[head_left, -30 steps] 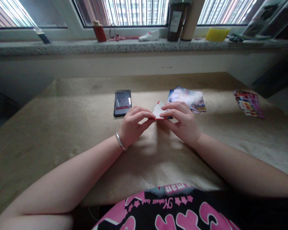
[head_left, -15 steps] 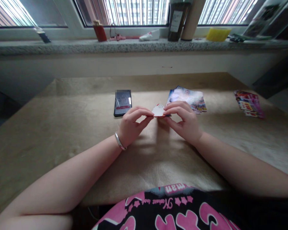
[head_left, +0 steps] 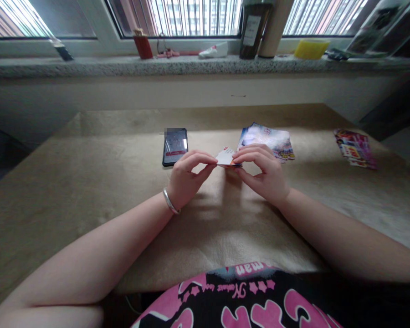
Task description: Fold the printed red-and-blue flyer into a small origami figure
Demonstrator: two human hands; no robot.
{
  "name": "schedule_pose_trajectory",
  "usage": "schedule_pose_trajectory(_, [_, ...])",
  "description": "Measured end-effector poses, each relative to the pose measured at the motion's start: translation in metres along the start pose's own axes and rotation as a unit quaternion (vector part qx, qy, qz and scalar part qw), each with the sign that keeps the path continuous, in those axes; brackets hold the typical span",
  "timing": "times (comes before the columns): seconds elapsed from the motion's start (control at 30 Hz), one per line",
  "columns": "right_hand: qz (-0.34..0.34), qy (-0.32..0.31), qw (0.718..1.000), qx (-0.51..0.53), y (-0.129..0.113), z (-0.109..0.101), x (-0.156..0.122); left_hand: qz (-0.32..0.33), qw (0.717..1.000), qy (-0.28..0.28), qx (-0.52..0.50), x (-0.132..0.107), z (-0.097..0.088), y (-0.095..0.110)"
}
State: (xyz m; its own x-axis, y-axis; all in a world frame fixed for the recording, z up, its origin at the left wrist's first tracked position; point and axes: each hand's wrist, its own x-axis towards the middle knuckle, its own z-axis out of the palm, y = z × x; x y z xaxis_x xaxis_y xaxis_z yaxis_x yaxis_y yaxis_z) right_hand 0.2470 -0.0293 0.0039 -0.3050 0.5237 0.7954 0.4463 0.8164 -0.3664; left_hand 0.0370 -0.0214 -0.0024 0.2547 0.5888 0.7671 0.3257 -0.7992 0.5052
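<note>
Left hand (head_left: pixel 191 175) and right hand (head_left: pixel 267 172) pinch a flat white paper card (head_left: pixel 224 156) between them; right fingertips (head_left: pixel 237 158), shifted outward from earlier, hide its adjacent end.

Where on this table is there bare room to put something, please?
Bare room lies left of the phone, between the blue pile and the pink pile, and from the left hand and right hand back to the shirt. It is crowded in the middle, where both hands hold a white card near the phone.
</note>
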Motion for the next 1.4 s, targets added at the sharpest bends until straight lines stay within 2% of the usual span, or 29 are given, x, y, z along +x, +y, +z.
schedule_pose_trajectory(0.97, [-0.004, 0.019, 1.0, -0.016, -0.0033, 0.0004, 0.0015, -0.018, 0.999, -0.002, -0.038, -0.0014, 0.0012, 0.0001])
schedule_pose_trajectory(1.13, [-0.01, 0.014, 1.0, -0.012, -0.0027, 0.0012, 0.0009, -0.04, 0.997, -0.013, -0.064, -0.0013, 0.0018, -0.0007])
schedule_pose_trajectory(1.4, [0.005, 0.009, 1.0, -0.009, -0.0014, 0.0005, 0.0001, -0.03, 0.999, -0.009, -0.039, -0.0001, 0.0014, 0.0015])
